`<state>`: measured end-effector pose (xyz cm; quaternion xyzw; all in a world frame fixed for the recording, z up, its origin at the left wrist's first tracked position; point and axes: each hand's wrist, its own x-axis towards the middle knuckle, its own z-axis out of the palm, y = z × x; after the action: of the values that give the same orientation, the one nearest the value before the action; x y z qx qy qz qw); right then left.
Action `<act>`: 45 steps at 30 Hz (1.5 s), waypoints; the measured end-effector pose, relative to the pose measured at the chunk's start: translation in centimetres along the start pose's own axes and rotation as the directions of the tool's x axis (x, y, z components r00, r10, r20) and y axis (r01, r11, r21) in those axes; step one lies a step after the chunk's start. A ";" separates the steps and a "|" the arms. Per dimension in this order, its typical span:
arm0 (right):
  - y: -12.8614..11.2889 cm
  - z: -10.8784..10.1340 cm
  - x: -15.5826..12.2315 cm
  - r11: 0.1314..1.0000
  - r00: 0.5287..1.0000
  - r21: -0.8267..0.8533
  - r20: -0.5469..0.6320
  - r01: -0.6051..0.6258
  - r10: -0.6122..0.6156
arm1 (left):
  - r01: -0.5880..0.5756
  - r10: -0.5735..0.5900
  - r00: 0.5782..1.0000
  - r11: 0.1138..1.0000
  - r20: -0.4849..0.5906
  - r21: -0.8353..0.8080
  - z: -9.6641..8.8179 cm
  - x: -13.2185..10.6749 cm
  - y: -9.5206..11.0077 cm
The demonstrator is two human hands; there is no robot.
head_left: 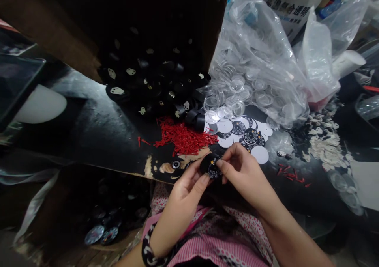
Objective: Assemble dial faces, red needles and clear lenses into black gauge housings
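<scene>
Close to the table's front edge, my left hand (188, 190) has its thumb and fingers closed round a small black round case (206, 162). A black printed dial disc (212, 171) with white markings and a small orange patch lies against the case. From the other side my right hand (242, 167) pinches the dial disc's edge between thumb and fingers. Its fingertips partly cover the disc, so I cannot tell whether it is fully seated. Just beyond my hands lie a heap of red pointers (185, 137) and a pile of dial discs (250, 135), some white side up.
A tipped cardboard box (79, 42) spills black cases (154, 87) at the back. Clear round covers (233, 89) spill from a plastic bag (266, 42). Pale metal pieces (325, 140) and loose red pointers (290, 173) lie right. Finished-looking dials (94, 234) sit in a lower box at left.
</scene>
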<state>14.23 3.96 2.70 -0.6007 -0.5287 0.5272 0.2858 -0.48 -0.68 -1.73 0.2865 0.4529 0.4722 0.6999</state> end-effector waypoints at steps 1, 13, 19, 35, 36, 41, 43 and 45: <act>0.1 0.0 0.0 0.999 1.000 -0.033 -0.011 0.014 -0.014 | -0.010 0.010 1.000 1.000 -0.008 0.013 0.1 0.1 0.2; 0.8 -0.3 -0.6 0.974 0.969 -0.074 0.147 0.212 -0.200 | -0.301 0.360 0.932 0.689 0.049 0.660 -2.1 0.2 0.5; 0.1 -1.6 0.9 0.836 0.946 -0.457 0.044 0.304 -0.320 | -0.498 0.471 0.807 0.220 0.356 0.839 -4.9 -0.4 1.0; -0.5 0.8 4.4 0.451 0.970 -0.875 0.078 0.177 -0.229 | -0.054 0.012 0.972 0.984 -0.235 -0.173 -1.7 2.4 3.9; -0.4 0.6 4.1 0.476 0.969 -0.860 0.079 0.186 -0.235 | -0.057 0.012 0.971 0.981 -0.240 -0.184 -1.6 2.2 3.7; -0.8 0.8 2.4 0.594 0.945 -0.739 0.191 0.316 -0.265 | -0.030 -0.023 0.980 0.965 -0.200 -0.259 -0.9 1.6 2.7; -0.8 1.1 1.9 0.643 0.938 -0.687 0.190 0.337 -0.289 | -0.052 -0.006 0.979 0.960 -0.206 -0.276 -0.5 1.6 2.5; -0.6 1.3 1.7 0.696 0.936 -0.634 0.146 0.338 -0.321 | -0.074 0.008 0.978 0.948 -0.210 -0.311 -0.3 1.6 2.6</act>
<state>12.58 5.39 2.34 -0.5512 -0.7805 0.2581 0.1428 -1.53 1.80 -0.27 0.1293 0.4353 0.5804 0.6760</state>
